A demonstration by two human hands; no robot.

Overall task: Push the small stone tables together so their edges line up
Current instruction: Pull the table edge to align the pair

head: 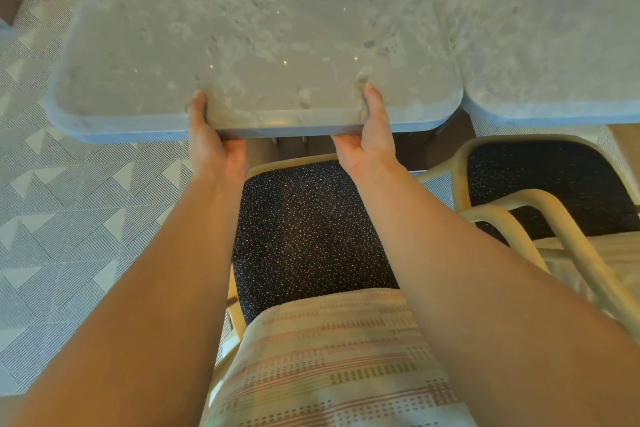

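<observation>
Two pale grey stone tables with rounded corners stand side by side. The left table fills the upper middle; the right table fills the upper right. Their inner sides touch along a seam, and the left table's near edge lies slightly nearer to me than the right one's. My left hand grips the left table's near edge, thumb on top and fingers underneath. My right hand grips the same edge further right in the same way.
A chair with a dark speckled seat and striped backrest stands under my arms. A second chair with cream tube arms stands at the right. Grey triangle-patterned flooring lies to the left.
</observation>
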